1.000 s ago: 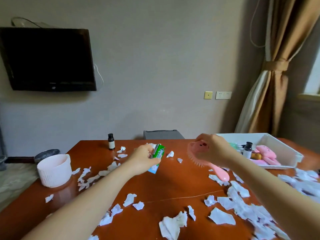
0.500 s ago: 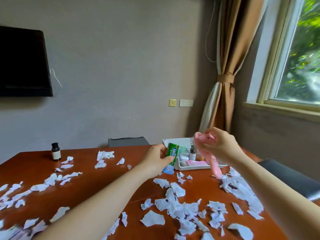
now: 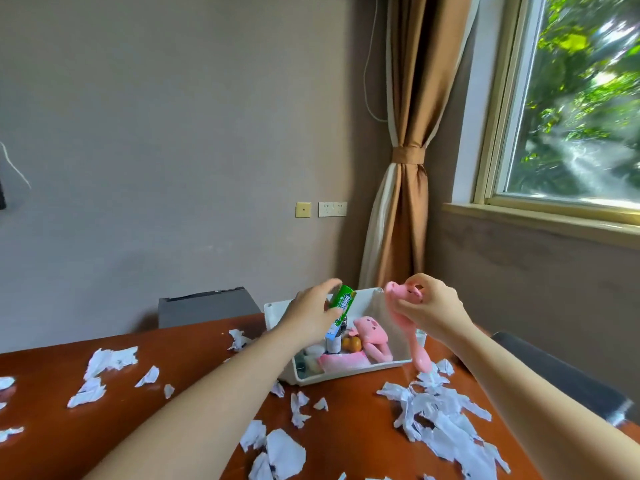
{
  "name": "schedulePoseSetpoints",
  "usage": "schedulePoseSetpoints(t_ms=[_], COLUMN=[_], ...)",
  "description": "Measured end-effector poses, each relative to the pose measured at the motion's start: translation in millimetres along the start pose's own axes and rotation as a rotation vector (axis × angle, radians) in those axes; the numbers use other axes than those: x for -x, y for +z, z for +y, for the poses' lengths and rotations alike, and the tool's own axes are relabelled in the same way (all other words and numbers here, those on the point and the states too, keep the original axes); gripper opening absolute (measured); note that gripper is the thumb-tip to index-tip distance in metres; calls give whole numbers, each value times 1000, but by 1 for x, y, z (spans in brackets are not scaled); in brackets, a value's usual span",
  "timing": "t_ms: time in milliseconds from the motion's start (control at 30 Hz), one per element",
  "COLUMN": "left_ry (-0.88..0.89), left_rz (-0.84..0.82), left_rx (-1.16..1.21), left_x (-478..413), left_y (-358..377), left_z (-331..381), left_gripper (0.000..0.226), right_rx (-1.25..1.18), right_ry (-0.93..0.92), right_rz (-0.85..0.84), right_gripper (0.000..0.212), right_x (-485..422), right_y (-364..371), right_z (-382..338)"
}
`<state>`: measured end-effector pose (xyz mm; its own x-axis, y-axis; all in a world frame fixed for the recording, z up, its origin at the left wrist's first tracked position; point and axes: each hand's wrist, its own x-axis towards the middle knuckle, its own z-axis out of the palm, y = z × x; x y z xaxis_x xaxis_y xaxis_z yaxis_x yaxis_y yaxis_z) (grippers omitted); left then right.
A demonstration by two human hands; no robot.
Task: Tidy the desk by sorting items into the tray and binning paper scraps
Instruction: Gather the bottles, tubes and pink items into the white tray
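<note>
The tray (image 3: 346, 375), white and open-topped, sits at the far right corner of the counter (image 3: 194, 368). Inside it lie a pink plush toy (image 3: 370, 336), a small bottle (image 3: 334, 346), a folded pink cloth (image 3: 341, 362) and a rounded orange-brown item too small to identify.

The left hand (image 3: 310, 318) is raised over the tray's left side. Its thumb and curled fingers pinch a green pack (image 3: 343, 304), which is tilted with its pale blue lower end pointing down into the tray, above the bottle.

The right hand (image 3: 431, 311) is level with it, over the tray's right side, fingers curled round the head of a pink hairbrush (image 3: 398, 299). The handle hangs down beside the tray's right wall, its tip close above the counter at the tray's near right corner.

Paper scraps (image 3: 440, 415) are scattered over the counter: a thick heap along the right edge in front of the tray, more near the middle of the near edge, and loose bits toward the left edge.
</note>
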<state>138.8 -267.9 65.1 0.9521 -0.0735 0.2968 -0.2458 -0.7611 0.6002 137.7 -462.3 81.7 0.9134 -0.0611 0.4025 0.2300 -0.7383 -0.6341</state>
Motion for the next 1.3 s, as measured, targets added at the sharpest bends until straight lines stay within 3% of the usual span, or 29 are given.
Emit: schedulePoseSetpoints(t_ms=[300,567,733,833,967,1100,1300], left_ry=[-31,-64,-90,-94,-109,-109,-56], left_rz=[38,-74,-161,-209,-268,-328,-315], left_rx=[-149,-271,-388,-444,-518,-558,-572], left_x=[-92,-148,-159,-160,-162,-157,-136], left_y=[44,92,110,117,120,118,92], left_z=[-4,-21,-33,-37,-34,-33,-23], left_gripper=[15,17,14,26,32,22,24], right_rx=[-39,62,167,247,384,545,611], right_ry=[46,101,16,-44,-72,-101,-93], right_rz=[33,-24,-64,-46,-53,-53,-110], right_gripper=[31,30,29,29,30,33,39], right_x=[-65,-97,-98,-98,-100,-100,-93], right_y=[39,72,91,99,105,105,96], right_z=[34,73,80,80,81,78,70])
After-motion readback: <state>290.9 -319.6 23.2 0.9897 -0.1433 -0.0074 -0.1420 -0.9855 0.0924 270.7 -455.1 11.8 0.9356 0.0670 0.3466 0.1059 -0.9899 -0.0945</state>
